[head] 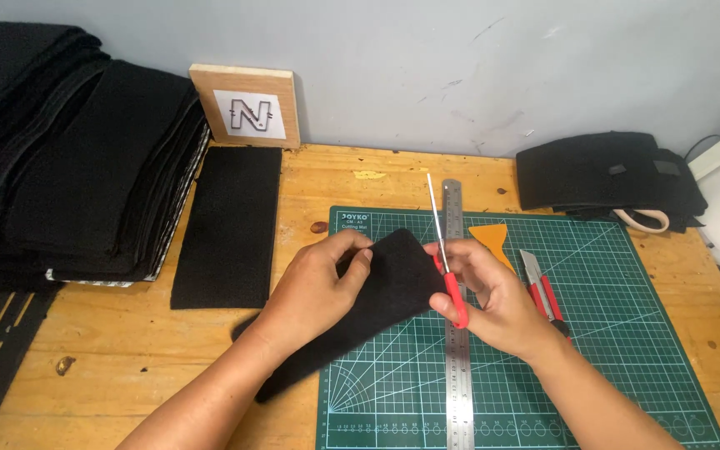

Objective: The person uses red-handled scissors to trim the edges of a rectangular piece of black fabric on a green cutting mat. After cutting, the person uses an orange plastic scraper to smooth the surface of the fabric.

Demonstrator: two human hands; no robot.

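Head view: left hand (318,287) pinches black fabric (393,279) edge; right hand (493,300) clamps red-handled scissors (447,258).

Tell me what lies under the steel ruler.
The ruler lies on the green cutting mat; its grid shows on both sides. The right hand with red scissors covers the ruler's middle, so that part is hidden.
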